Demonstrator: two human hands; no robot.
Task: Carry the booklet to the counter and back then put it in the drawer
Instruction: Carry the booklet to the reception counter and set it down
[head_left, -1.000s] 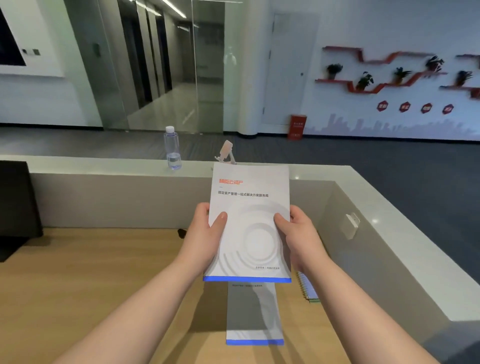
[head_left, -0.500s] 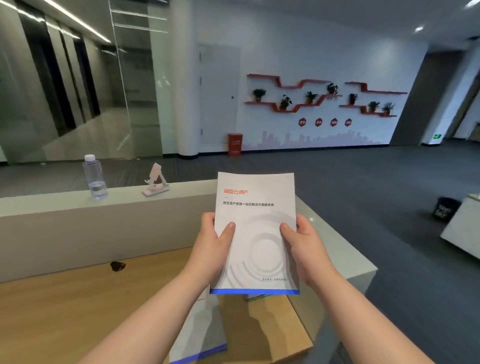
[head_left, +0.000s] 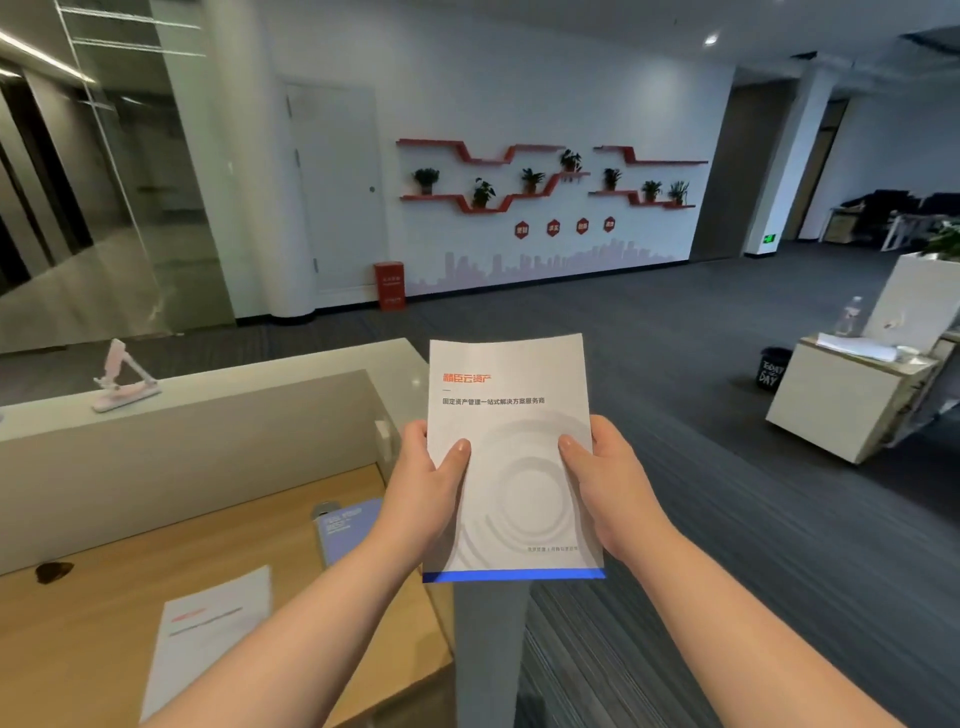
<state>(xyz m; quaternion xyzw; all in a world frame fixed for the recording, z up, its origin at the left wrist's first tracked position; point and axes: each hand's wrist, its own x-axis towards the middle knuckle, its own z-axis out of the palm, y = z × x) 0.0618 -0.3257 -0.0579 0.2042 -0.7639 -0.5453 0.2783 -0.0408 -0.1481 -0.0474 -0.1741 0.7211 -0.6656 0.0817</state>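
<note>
**Booklet held in both hands**

Booklet (head_left: 511, 457), white with a blue bottom band, is held upright in front of the person. Left hand (head_left: 423, 486) and right hand (head_left: 605, 480) pinch its side edges, thumbs on the cover. Wooden desk (head_left: 93, 639) lies near left, bearing a second booklet (head_left: 208, 631); grey carpet (head_left: 727, 519) spreads right and far.

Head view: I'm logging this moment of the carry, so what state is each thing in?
booklet: closed, cover up, held off the desk by both side edges.
left hand: shut on the booklet's left edge, thumb on the cover.
right hand: shut on its right edge, thumb on the cover.
second booklet: closed, flat on the wooden desk.
phone stand: upright, empty, on the counter ledge.
white door: closed.
</note>
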